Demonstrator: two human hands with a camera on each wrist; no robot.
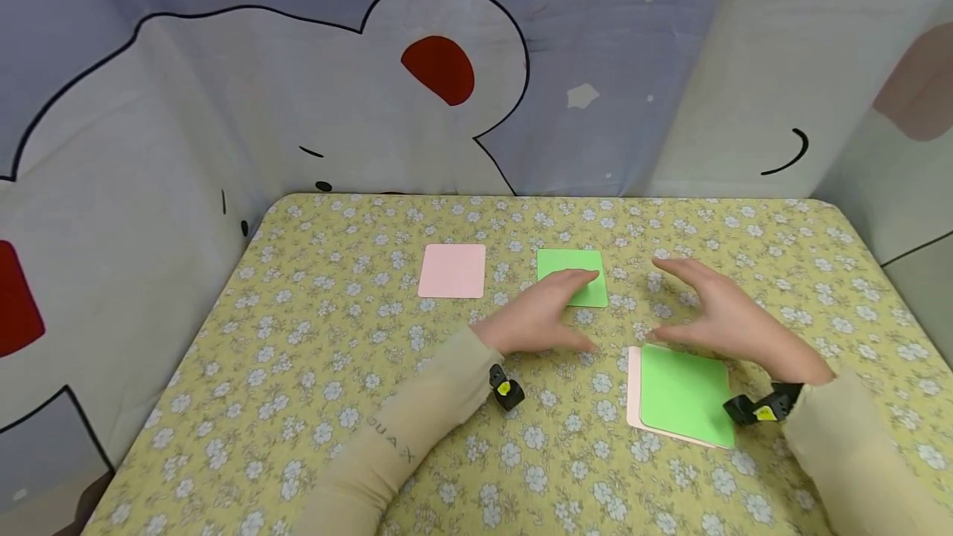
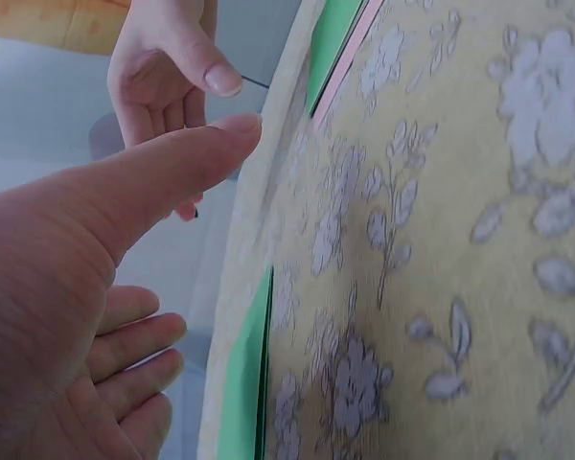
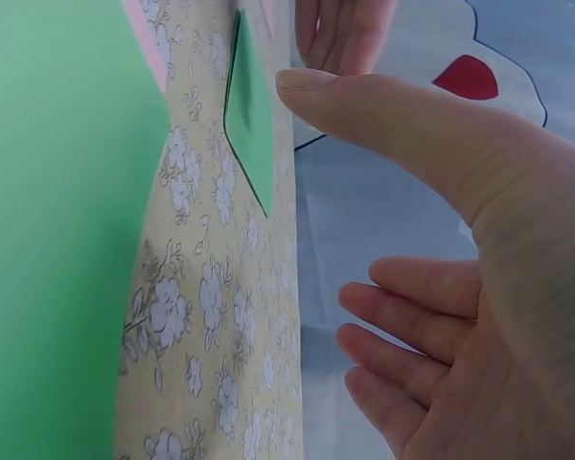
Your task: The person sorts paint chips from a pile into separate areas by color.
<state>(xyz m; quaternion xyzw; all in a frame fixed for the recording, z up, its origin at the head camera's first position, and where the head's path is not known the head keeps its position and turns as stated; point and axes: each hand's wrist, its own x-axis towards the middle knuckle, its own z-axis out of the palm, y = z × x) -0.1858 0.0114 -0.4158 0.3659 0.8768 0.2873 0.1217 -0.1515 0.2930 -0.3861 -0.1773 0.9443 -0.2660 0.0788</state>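
Note:
In the head view, my left hand (image 1: 542,313) hovers near a green square card (image 1: 569,258) and covers part of it. Its thumb and fingers are spread, holding nothing. My right hand (image 1: 722,313) is held above the far edge of another green square card (image 1: 685,395), palm turned toward the left hand, also holding nothing. Under that nearer green card a pink card (image 1: 634,387) sticks out along the left and front edges. A separate pink square card (image 1: 452,271) lies flat to the left of the farther green one. Both wrist views show relaxed, parted fingers.
The table (image 1: 313,404) has a yellow cloth with white flowers. A curtain (image 1: 596,64) with cartoon figures rises behind it and along both sides. Each wrist carries a black strap (image 1: 508,387) with a small camera.

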